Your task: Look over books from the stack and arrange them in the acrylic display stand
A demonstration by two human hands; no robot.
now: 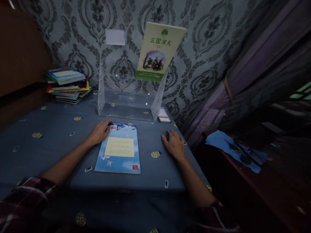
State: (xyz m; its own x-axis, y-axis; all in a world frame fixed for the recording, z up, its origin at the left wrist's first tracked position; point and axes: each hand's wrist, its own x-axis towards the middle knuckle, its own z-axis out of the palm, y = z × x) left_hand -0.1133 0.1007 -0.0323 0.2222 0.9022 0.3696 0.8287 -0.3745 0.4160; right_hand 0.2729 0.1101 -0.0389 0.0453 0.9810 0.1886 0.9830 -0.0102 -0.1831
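- Before the clear acrylic book rack [157, 101], in the head view, a blue paperback [118, 165] lies flat, outside the rack.
- At the rack's upper right, a cream-and-green 三国演义 book [159, 51] stands cover outward: seemingly one book set up, the only one seen there.
- Left of the rack, a book stack [66, 86] lies piled, apparently still to be handled.
- Before the rack's left side, the left hand [99, 131] touches the paperback's edge, loose, no grip visible.
- Front-right of the rack, the right hand [173, 144] rests released, palm down.
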